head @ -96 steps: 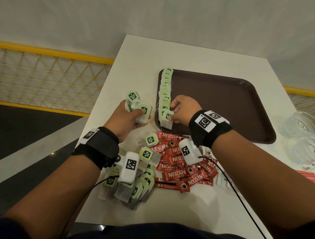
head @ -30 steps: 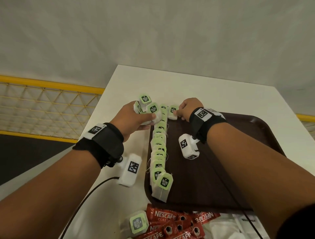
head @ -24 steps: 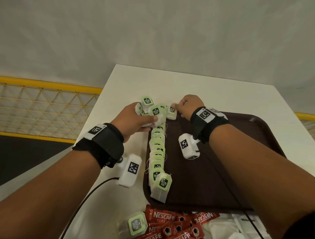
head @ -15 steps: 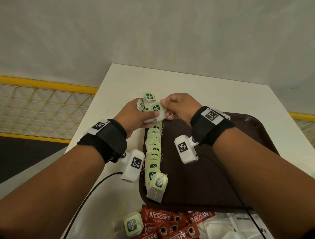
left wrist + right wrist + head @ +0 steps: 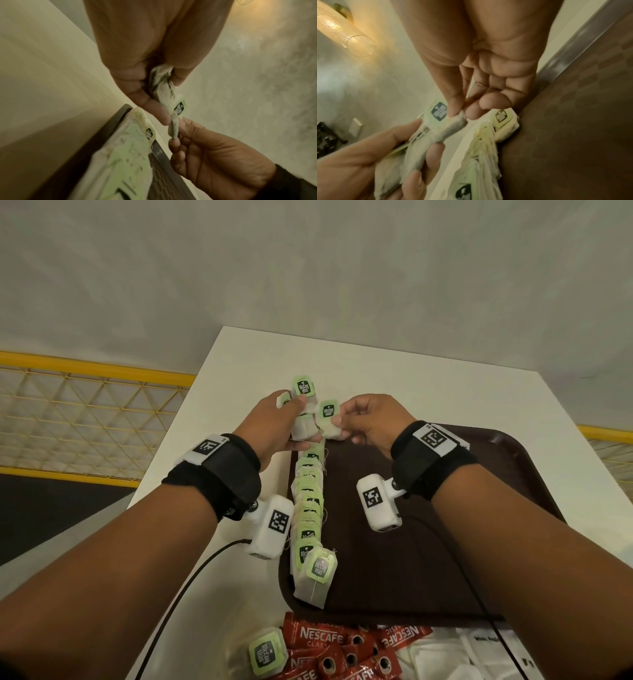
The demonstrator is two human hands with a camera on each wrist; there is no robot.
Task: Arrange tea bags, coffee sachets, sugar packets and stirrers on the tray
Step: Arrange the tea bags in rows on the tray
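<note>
Right hand moved off tray, now pinching tea bag from left hand's clamped bundle

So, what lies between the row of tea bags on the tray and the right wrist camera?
Only bare brown tray floor, seen in the head view.
</note>
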